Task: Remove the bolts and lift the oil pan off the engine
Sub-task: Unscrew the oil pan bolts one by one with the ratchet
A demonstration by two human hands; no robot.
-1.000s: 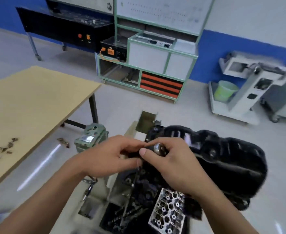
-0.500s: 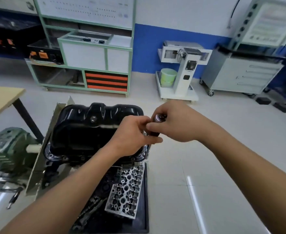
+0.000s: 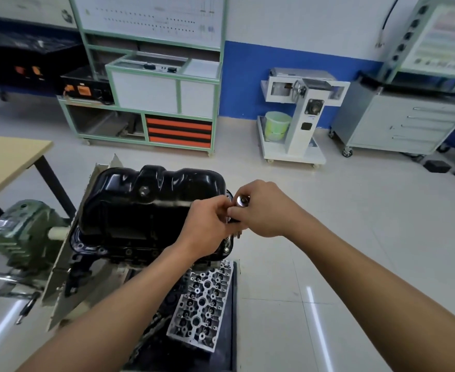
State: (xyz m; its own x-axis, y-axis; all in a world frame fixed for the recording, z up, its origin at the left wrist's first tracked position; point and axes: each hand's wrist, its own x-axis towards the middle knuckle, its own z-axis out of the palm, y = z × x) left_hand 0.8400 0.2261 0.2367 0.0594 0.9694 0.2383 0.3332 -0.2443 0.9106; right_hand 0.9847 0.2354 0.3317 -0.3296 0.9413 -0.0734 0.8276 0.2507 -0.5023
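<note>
The black oil pan (image 3: 151, 202) sits on top of the engine, mounted on a stand at the middle left. My right hand (image 3: 264, 210) grips a chrome ratchet wrench (image 3: 243, 201) over the pan's right flange; its round head shows between my fingers. My left hand (image 3: 207, 226) pinches the tool's lower part right beside the right hand, over the same flange. The bolt under the tool is hidden by my fingers. Small bolt heads line the pan's near rim (image 3: 129, 251).
A silver cylinder head (image 3: 202, 299) lies in a black tray below the engine. A green gearbox (image 3: 19, 232) sits at the left of the stand. A wooden table (image 3: 3, 162) stands far left. Cabinets and a white machine (image 3: 301, 114) line the back wall.
My view has swung from the pan's left side round to its right side. Both hands stay together on the wrench and now work at the right flange.
</note>
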